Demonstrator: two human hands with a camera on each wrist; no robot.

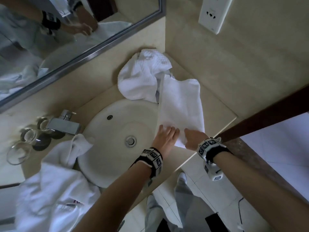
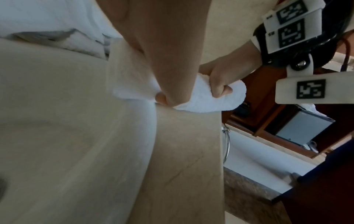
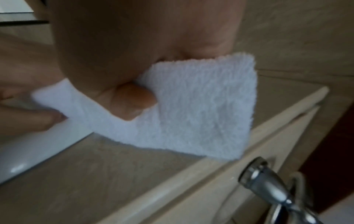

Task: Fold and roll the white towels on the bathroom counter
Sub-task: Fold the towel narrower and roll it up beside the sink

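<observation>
Towel (image 1: 181,104): soft, limp terry, light; best held at near corners. Right hand (image 1: 194,138) pinches near end; left hand (image 1: 165,137) presses flat, fingers spread.

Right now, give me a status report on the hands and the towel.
Both hands on near end of folded towel: left hand flat, right hand pinching. Roll not started. Crumpled towel touches its far end.

Bathroom: sink (image 1: 107,131), mirror (image 1: 50,39), faucet (image 1: 65,123)
</observation>
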